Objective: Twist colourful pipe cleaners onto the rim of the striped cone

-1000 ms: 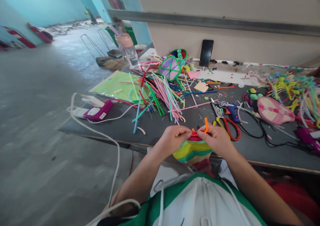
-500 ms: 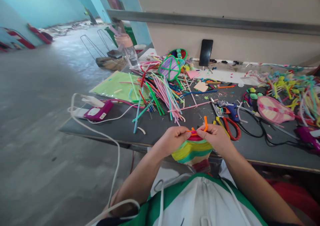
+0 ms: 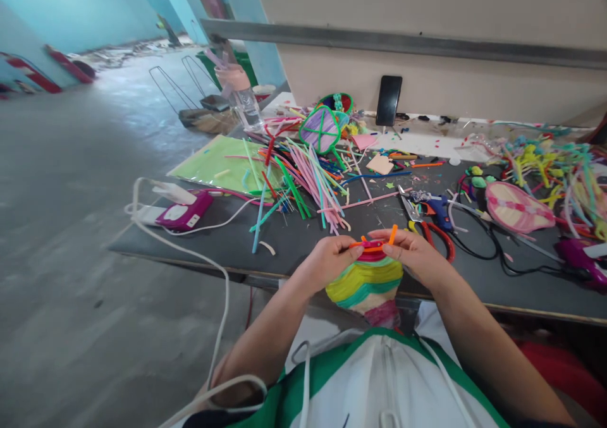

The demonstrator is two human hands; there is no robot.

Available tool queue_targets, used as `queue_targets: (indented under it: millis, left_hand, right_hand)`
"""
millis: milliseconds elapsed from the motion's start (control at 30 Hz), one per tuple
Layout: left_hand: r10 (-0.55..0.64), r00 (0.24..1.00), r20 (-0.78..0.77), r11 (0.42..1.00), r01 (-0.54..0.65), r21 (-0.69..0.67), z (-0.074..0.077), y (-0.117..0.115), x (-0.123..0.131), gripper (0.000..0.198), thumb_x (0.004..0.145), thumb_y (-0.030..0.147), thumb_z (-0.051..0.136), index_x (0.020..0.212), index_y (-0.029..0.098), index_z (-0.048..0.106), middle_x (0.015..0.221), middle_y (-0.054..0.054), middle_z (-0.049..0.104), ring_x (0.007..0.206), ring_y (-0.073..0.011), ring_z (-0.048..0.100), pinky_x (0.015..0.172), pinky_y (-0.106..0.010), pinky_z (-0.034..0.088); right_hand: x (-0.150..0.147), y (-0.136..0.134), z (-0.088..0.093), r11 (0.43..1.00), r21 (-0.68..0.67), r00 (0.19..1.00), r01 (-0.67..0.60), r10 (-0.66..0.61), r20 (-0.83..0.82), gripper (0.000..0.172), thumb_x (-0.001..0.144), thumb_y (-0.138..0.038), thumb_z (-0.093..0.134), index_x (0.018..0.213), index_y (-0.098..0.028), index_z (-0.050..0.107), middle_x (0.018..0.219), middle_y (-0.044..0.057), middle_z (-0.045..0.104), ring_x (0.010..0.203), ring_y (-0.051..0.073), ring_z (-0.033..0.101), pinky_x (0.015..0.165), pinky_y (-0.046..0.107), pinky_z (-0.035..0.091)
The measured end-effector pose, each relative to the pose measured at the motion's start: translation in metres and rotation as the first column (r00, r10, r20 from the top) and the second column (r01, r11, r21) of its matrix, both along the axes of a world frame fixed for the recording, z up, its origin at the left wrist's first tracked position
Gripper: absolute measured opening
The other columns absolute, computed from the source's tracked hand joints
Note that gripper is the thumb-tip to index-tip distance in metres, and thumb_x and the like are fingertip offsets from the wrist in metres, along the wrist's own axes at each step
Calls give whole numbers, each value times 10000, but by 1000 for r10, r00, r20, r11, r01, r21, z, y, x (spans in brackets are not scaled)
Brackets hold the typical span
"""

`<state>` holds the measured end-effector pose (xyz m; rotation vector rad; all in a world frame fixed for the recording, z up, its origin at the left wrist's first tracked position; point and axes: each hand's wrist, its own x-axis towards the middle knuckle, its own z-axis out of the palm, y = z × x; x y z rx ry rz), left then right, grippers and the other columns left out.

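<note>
Between my hands hangs a craft piece (image 3: 365,282) striped in pink, yellow, teal, beige and dark red, at the table's front edge. An orange pipe cleaner (image 3: 393,233) runs along its top edge, with one end bent upward on the right. My left hand (image 3: 332,260) pinches the left part of the orange pipe cleaner and the craft's top edge between thumb and fingers. Over on the right side, my right hand (image 3: 412,256) is closed on the orange pipe cleaner near its bend. The fingertips partly hide where the pipe cleaner meets the edge.
Scissors (image 3: 429,229) and a blue glue gun (image 3: 441,212) lie right of my hands. Loose pipe cleaners (image 3: 308,181) spread behind them. A purple power strip (image 3: 190,212) with a white cable is at left. A phone (image 3: 389,101) leans on the wall; a water bottle (image 3: 244,102) stands back left.
My right hand's fingers have shifted and lifted slightly along the orange pipe cleaner, showing more of the top edge. The bent end has moved slightly right. My left hand keeps its pinch.
</note>
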<state>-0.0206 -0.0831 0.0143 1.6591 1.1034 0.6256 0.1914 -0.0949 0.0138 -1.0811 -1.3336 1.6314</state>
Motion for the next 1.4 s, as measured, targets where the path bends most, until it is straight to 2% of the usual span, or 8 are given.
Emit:
queue_targets:
  millis: [233, 367, 433, 733, 933, 1133, 1233, 1400]
  left_hand:
    - [0, 999, 39, 999, 1, -32, -4, 1, 1, 383, 823, 481, 538, 730, 116, 606, 604, 14, 482, 538, -83, 400, 473, -196, 269]
    - [9, 997, 81, 999, -6, -37, -3, 0, 1, 378, 813, 481, 553, 760, 114, 626, 629, 8, 505, 563, -89, 419, 487, -194, 287]
    - [13, 996, 83, 999, -10, -36, -2, 0, 0, 376, 809, 480, 558, 751, 115, 624, 630, 8, 501, 569, -90, 420, 489, -193, 290]
    - [-15, 993, 114, 1000, 16, -10, -3, 0, 2, 342, 797, 455, 577, 796, 119, 637, 660, 3, 512, 600, -99, 434, 512, -195, 319]
    - [17, 992, 124, 998, -9, -65, -7, -1, 4, 361, 803, 467, 565, 692, 124, 592, 582, 25, 454, 534, -81, 383, 480, -200, 274]
    - [-12, 996, 93, 995, 21, -100, -5, 3, 2, 374, 820, 471, 548, 668, 130, 552, 571, 35, 425, 522, -72, 373, 470, -192, 265]
    - [-66, 981, 181, 985, 93, -145, -2, 6, -1, 355, 824, 476, 548, 803, 126, 603, 669, 11, 528, 593, -92, 461, 530, -192, 353]
    - [-108, 942, 317, 969, 170, -178, -3, 7, -8, 376, 806, 395, 610, 1085, 144, 593, 1014, -65, 623, 905, -162, 567, 796, -254, 451]
  right_hand:
    - [6, -1, -9, 976, 175, 992, 125, -123, -24, 142, 745, -280, 715, 870, -226, 675, 980, 40, 700, 888, 180, 644, 826, 328, 482]
    - [5, -4, -9, 872, 458, 966, 170, -240, 98, 45, 770, -244, 687, 798, -222, 660, 1073, 54, 642, 1006, 199, 598, 904, 349, 445]
    - [3, -5, -9, 836, 517, 955, 180, -274, 110, 21, 796, -241, 655, 789, -221, 652, 1054, 55, 623, 994, 195, 593, 902, 346, 442]
    - [-8, -9, -6, 855, 469, 941, 221, -314, 129, 64, 829, -275, 593, 805, -219, 612, 902, 38, 629, 861, 183, 581, 788, 310, 450]
    - [-13, -10, -7, 849, 465, 927, 253, -350, 135, 65, 834, -238, 562, 785, -213, 598, 854, 19, 612, 824, 160, 557, 767, 277, 428]
    - [-16, -7, -15, 889, 255, 919, 380, -395, 7, 91, 803, -312, 606, 794, -221, 607, 823, 0, 619, 754, 144, 553, 695, 256, 435]
    - [-13, -4, -13, 907, 217, 925, 362, -377, 33, 149, 791, -362, 622, 824, -216, 622, 848, 13, 641, 747, 153, 569, 678, 259, 447]
    - [-12, -1, -12, 900, 187, 916, 395, -401, -5, 179, 779, -379, 649, 846, -214, 625, 833, 18, 650, 742, 157, 584, 689, 271, 467]
